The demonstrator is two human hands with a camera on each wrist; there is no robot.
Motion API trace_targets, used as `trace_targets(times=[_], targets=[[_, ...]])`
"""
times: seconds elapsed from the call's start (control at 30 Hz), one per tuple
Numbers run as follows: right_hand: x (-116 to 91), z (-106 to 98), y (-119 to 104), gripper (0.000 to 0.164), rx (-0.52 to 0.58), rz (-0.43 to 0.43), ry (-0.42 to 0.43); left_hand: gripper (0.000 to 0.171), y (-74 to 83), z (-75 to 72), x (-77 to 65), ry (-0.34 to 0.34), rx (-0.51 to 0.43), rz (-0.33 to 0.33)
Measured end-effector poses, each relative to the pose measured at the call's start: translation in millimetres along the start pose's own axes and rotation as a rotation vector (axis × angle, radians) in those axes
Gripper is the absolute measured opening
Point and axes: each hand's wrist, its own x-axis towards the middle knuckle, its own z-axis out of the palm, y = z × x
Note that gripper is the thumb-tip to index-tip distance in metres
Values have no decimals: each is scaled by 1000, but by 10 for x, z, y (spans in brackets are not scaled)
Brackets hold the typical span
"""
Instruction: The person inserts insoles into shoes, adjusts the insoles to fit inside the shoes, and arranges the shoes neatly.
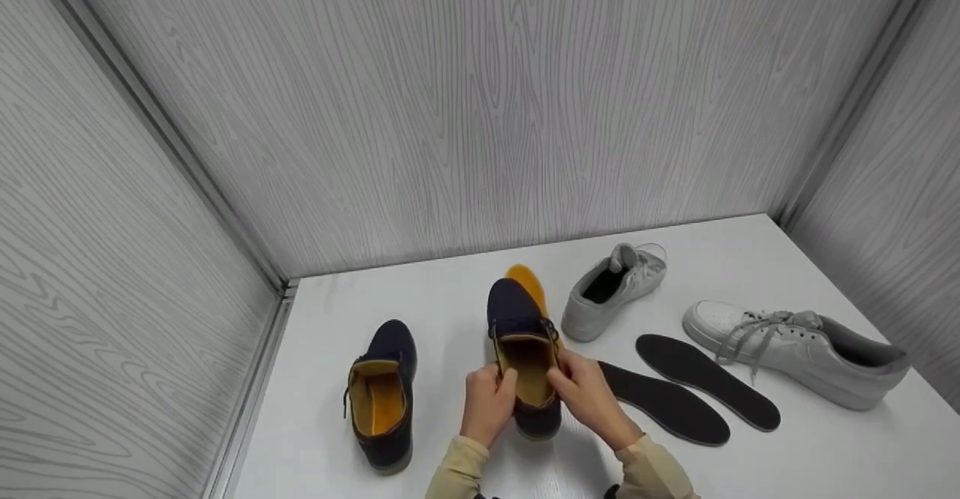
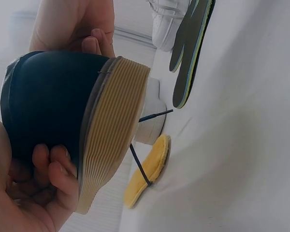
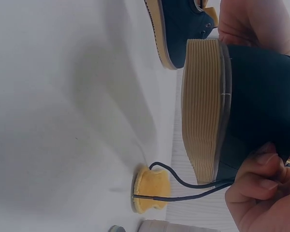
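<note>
Navy shoe (image 1: pixel 526 356) in both hands (image 1: pixel 489 405) (image 1: pixel 591 398)

Left hand (image 1: pixel 489 403) is curled, gripping; right hand (image 1: pixel 591 392), facing it, grips likewise.

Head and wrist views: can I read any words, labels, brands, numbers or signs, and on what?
There are none to read.
Held dark-blue laced shoe with ribbed tan sole: none.
Other dark-blue laced shoe: none.
White laced sneakers: none readable.
Flat black insoles: none.
Yellow insole, partly hidden: none showing.
</note>
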Motion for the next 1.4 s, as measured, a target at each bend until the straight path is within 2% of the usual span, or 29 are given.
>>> trace_targets(times=[0.27, 0.8, 1.4], targets=[[-103, -1, 20, 20, -37, -16, 18, 36, 2, 31, -109, -7, 0, 2], [-334, 63, 84, 22, -51, 33, -5, 37, -37, 70, -381, 9, 69, 12], [-609, 186, 142, 22, -32, 59, -5, 37, -90, 45, -659, -59, 21, -137]])
